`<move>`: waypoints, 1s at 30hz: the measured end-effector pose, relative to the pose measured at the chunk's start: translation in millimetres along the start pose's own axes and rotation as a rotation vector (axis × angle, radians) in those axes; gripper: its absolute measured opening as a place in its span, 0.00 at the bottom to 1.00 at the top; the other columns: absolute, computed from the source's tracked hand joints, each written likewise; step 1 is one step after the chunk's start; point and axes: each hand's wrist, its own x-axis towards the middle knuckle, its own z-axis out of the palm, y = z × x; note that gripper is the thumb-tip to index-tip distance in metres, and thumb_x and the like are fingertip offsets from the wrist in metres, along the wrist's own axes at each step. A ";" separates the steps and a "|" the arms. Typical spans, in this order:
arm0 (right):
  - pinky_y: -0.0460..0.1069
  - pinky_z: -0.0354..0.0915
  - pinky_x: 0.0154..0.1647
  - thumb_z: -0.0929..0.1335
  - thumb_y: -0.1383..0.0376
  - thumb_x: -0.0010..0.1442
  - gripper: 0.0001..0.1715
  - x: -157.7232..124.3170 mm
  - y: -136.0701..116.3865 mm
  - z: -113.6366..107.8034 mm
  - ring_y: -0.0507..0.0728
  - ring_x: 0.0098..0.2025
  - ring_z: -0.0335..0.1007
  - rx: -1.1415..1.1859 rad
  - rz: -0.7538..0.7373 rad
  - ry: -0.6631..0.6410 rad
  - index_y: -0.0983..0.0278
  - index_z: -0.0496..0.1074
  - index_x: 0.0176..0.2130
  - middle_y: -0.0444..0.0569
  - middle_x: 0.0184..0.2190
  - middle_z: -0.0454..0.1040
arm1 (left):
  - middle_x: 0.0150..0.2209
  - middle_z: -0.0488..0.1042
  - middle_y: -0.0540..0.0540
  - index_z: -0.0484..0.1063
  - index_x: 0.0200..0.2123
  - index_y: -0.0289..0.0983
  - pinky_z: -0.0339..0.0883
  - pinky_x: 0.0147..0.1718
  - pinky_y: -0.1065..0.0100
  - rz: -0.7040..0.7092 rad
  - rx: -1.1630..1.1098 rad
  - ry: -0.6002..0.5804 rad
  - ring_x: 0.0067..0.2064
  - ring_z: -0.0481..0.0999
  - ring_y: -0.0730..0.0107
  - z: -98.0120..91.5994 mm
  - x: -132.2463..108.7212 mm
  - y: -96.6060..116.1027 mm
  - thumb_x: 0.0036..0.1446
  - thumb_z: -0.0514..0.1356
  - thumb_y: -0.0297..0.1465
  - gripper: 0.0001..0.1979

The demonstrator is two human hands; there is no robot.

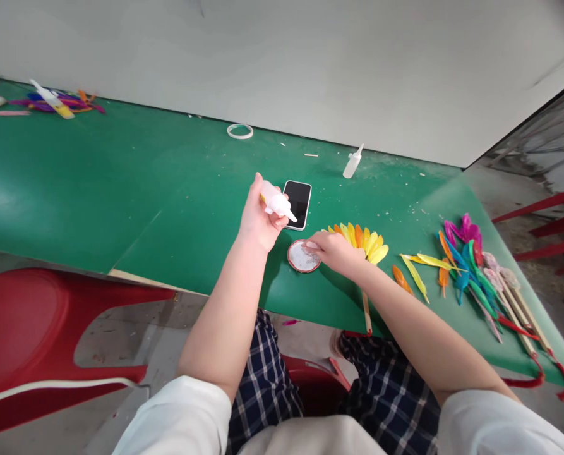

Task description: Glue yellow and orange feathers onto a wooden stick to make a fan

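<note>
My left hand (261, 218) is wrapped round a small white glue bottle (276, 200), its nozzle tilted down to the right, beside a dark-screened phone (299, 203). The fingertips of my right hand (333, 251) are pressed together over a small round dish (302, 258) with a red rim and pale contents; what they hold, if anything, is too small to make out. Partly behind my right hand lies a fan of yellow and orange feathers (371, 242), its wooden handle (366, 313) pointing toward the table's front edge.
Loose colored feathers (471, 259) and tasselled sticks (523, 306) lie at the right. Another bottle (352, 163) and a white ring (240, 131) are near the wall. More feathers and a bottle (54, 101) lie far left. A red chair (26, 316) stands at the front left.
</note>
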 end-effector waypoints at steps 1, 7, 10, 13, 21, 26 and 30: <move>0.45 0.56 0.33 0.59 0.65 0.61 0.15 -0.6 0.2 0.6 0.52 0.34 0.65 0.019 -0.035 -0.001 0.65 0.72 0.36 0.50 0.32 0.72 | 0.13 0.63 0.52 0.65 0.20 0.35 0.48 0.08 0.78 0.000 0.001 -0.004 0.12 0.62 0.82 -0.2 0.0 0.0 0.49 0.54 0.51 0.24; 0.46 0.59 0.38 0.57 0.66 0.62 0.16 -1.5 -0.8 2.5 0.53 0.37 0.66 0.054 -0.087 -0.019 0.68 0.70 0.40 0.53 0.37 0.70 | 0.13 0.64 0.52 0.65 0.21 0.36 0.48 0.08 0.78 0.002 0.005 -0.010 0.12 0.62 0.82 -1.0 0.4 0.2 0.49 0.53 0.52 0.24; 0.46 0.59 0.38 0.57 0.65 0.62 0.15 -0.4 -1.4 2.9 0.53 0.37 0.65 0.024 -0.067 -0.018 0.68 0.70 0.37 0.52 0.35 0.70 | 0.14 0.64 0.51 0.64 0.20 0.35 0.47 0.08 0.78 -0.002 0.008 -0.001 0.12 0.62 0.82 -0.9 0.7 0.4 0.50 0.53 0.52 0.24; 0.45 0.58 0.36 0.58 0.64 0.62 0.14 0.8 -2.7 3.1 0.52 0.34 0.64 -0.005 -0.029 -0.030 0.68 0.69 0.33 0.52 0.32 0.70 | 0.14 0.65 0.51 0.64 0.20 0.35 0.48 0.08 0.78 -0.008 -0.007 -0.005 0.12 0.62 0.81 -1.4 1.4 0.3 0.51 0.53 0.51 0.24; 0.44 0.54 0.31 0.61 0.65 0.59 0.11 2.9 -4.0 4.6 0.50 0.30 0.62 0.017 0.017 -0.014 0.66 0.68 0.28 0.48 0.28 0.70 | 0.14 0.65 0.51 0.64 0.20 0.35 0.48 0.08 0.77 -0.007 -0.033 -0.012 0.12 0.62 0.81 -3.7 3.4 -0.2 0.51 0.53 0.50 0.23; 0.44 0.51 0.28 0.62 0.65 0.58 0.11 1.5 -1.4 5.3 0.49 0.26 0.61 0.059 0.041 0.024 0.65 0.67 0.25 0.45 0.23 0.69 | 0.14 0.65 0.51 0.64 0.20 0.36 0.47 0.08 0.77 -0.001 -0.024 0.001 0.12 0.61 0.82 -2.7 2.5 0.3 0.50 0.53 0.50 0.23; 0.44 0.52 0.29 0.61 0.65 0.58 0.10 0.5 -2.4 5.4 0.50 0.28 0.63 0.083 0.041 0.027 0.65 0.69 0.29 0.46 0.25 0.72 | 0.14 0.64 0.52 0.64 0.20 0.36 0.47 0.08 0.77 -0.006 0.005 0.020 0.12 0.60 0.82 -0.8 0.8 0.8 0.50 0.53 0.52 0.24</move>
